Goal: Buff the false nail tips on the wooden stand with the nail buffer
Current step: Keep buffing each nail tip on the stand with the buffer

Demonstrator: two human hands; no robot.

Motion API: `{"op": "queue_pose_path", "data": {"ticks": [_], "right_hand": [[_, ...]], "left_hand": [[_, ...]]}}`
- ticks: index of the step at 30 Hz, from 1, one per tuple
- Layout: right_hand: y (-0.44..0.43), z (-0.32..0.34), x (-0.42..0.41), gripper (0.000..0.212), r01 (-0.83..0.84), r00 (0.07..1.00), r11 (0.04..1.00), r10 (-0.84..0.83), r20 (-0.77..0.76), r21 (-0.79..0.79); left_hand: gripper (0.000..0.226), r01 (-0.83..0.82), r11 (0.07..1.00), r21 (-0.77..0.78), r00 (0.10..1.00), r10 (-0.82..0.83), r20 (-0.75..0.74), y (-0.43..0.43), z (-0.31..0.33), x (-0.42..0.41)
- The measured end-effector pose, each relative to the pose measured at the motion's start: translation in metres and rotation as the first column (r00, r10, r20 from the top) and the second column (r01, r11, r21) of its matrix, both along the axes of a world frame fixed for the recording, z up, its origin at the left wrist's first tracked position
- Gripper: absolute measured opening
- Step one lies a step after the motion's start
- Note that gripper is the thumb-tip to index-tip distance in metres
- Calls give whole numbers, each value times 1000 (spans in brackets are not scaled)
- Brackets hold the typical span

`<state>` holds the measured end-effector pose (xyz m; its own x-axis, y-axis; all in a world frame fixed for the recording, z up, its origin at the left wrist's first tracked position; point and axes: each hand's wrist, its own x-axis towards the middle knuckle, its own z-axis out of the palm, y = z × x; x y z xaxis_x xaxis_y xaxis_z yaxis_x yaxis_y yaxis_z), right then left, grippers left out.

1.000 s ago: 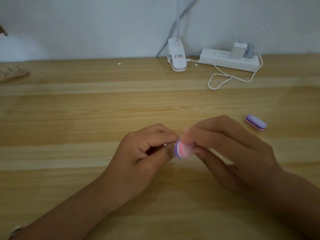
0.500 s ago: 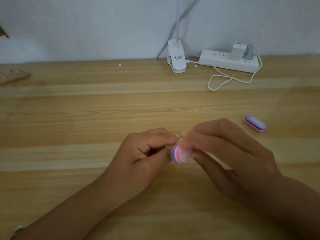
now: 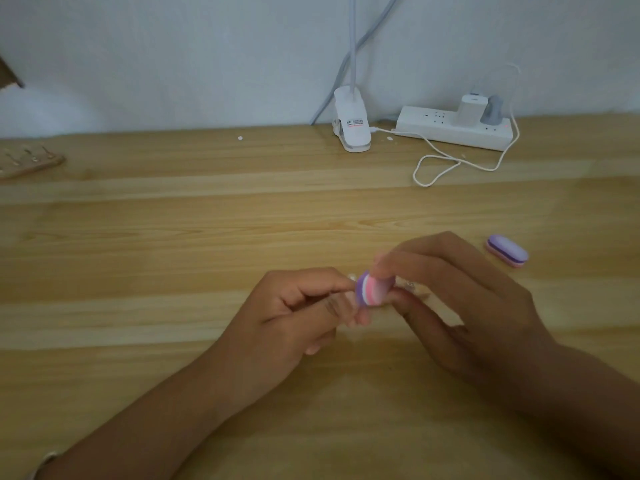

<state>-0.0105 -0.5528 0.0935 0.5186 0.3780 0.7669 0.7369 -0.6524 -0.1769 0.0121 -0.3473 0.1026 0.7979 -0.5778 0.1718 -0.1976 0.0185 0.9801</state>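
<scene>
My right hand pinches a small nail buffer with purple, white and pink layers, its end face turned toward me. My left hand has curled fingers and pinches something small right against the buffer; a pale tip shows just above its fingertips. What the left fingers hold is mostly hidden. The wooden stand with thin metal holders lies far off at the table's left edge.
A second purple and pink buffer lies on the wooden table to the right of my hands. At the back stand a white clip lamp base, a white power strip with plugs, and a looping white cable.
The buffer in my right hand has slid slightly left and back right against what my left hand holds. Both hands stay in the same place.
</scene>
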Motion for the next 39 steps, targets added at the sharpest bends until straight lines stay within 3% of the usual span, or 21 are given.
{"op": "queue_pose_path", "data": {"ticks": [3, 7, 19, 23, 34, 39], "right_hand": [[3, -3, -2, 15, -52, 999, 999, 52, -14, 8], [-4, 1, 2, 15, 31, 999, 999, -32, -19, -24], [6, -5, -1, 21, -67, 998, 996, 66, -19, -54], [-4, -2, 5, 18, 10, 998, 999, -13, -62, -50], [4, -6, 0, 20, -87, 996, 994, 84, -43, -68], [-4, -1, 4, 20, -32, 997, 998, 29, -68, -46]], "left_hand": [[24, 17, 1000, 5, 1000, -16, -10, 0, 3, 0], [27, 24, 999, 39, 998, -22, -53, -2, 0, 0], [24, 22, 1000, 17, 996, -20, -92, -3, -2, 2], [27, 44, 999, 32, 997, -42, -71, -4, -3, 2], [32, 79, 996, 27, 979, -73, -192, -5, 1, 0], [27, 82, 997, 10, 974, -78, -213, -7, 5, -1]]}}
